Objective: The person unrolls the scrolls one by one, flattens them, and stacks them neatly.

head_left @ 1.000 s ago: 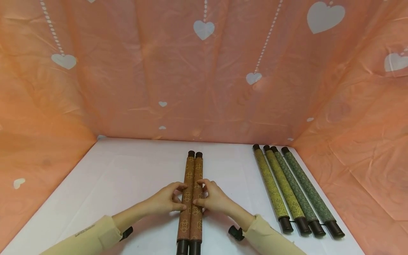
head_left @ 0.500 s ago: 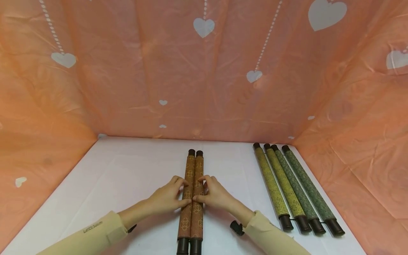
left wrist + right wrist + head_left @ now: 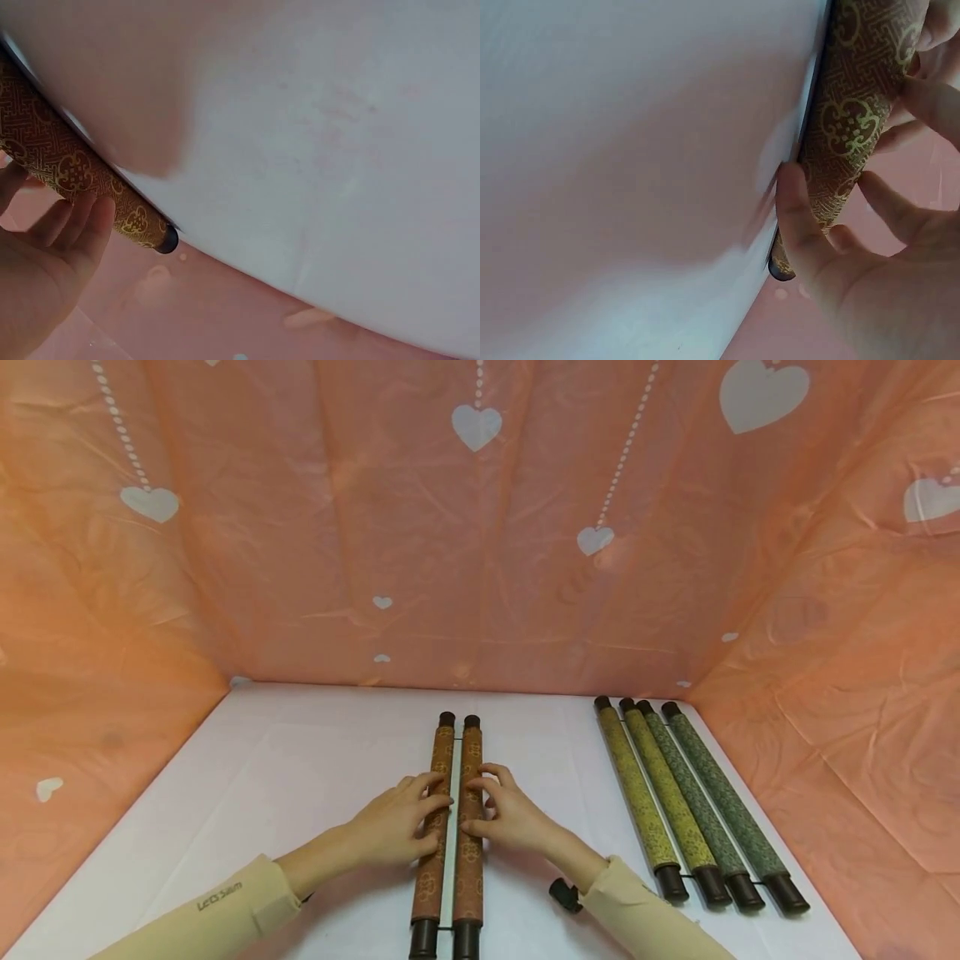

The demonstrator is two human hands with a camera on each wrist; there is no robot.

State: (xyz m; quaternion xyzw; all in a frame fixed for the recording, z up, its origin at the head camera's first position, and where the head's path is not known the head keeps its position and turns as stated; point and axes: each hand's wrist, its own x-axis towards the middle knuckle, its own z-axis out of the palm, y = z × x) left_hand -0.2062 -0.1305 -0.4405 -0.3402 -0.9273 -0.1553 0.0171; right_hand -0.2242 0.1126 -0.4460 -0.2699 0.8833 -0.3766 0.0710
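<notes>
A brown scroll with gold flower patterns lies lengthwise on the white table, its two dark-capped rollers a narrow gap apart. Pale material and thin dark links show in that gap in the head view. My left hand (image 3: 386, 828) holds the left roller (image 3: 429, 889) near its middle, fingers over the top and thumb on the near part. Opposite it, my right hand (image 3: 521, 818) holds the right roller (image 3: 469, 889) between thumb and fingers. The left wrist view shows fingertips (image 3: 97, 217) against the patterned cloth; in the right wrist view one finger reaches down at the table side.
On the right of the white table (image 3: 300, 752) lie a yellow-green scroll (image 3: 660, 802) and a dark green scroll (image 3: 720, 793), each with two dark-capped rollers, slanted side by side. An orange curtain (image 3: 480, 568) with white hearts encloses the back and sides.
The two brown rollers, pressed together before, have moved slightly apart, opening a gap between them. My hands have shifted their fingers on the rollers, the left hand's fingers now reaching over the top.
</notes>
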